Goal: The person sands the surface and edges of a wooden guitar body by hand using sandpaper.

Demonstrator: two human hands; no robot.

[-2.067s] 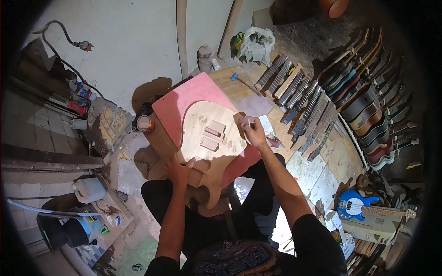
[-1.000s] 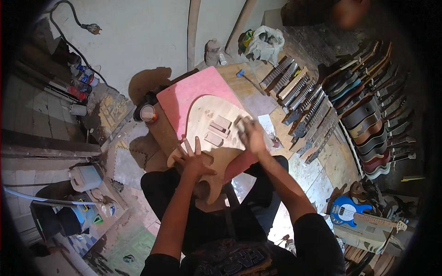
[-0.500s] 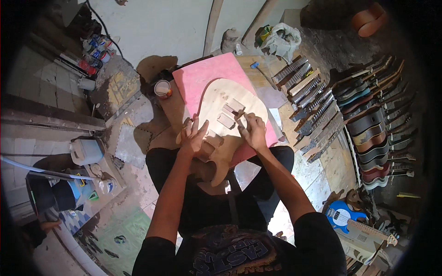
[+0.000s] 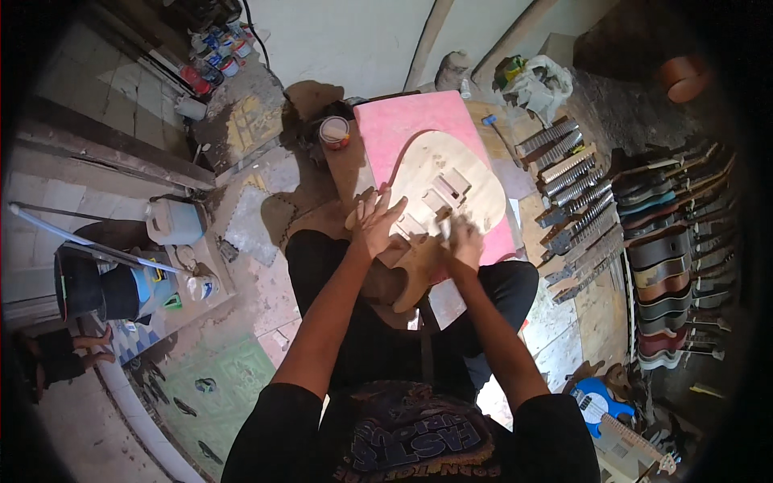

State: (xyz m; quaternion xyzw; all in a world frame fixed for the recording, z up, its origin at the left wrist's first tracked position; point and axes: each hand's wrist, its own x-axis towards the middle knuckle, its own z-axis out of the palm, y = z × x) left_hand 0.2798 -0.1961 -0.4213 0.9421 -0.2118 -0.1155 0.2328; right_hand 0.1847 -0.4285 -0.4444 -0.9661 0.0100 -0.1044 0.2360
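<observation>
An unpainted pale wooden electric guitar body [image 4: 475, 189] with routed cavities lies across my lap and on a pink padded board [image 4: 386, 129]. My left hand [image 4: 374, 221] rests on its left edge, fingers spread and stretched out. Over the lower right part of the body is my right hand [image 4: 463, 245], smeared by motion. Its fingers are closed round a small brown piece [image 4: 444, 213], too small to name, close to the cavities.
An open tin [image 4: 334, 133] stands left of the board. On the right lie a blue-headed hammer [image 4: 489, 120], rows of guitar necks [image 4: 576, 193], racked guitars [image 4: 660, 282] and a blue guitar [image 4: 596, 402]. Another person's bare limbs [image 4: 93, 346] show at far left.
My right hand has moved down the body with the small brown piece, away from the middle cavities. My left hand stays on the left edge. The whole view has shifted.
</observation>
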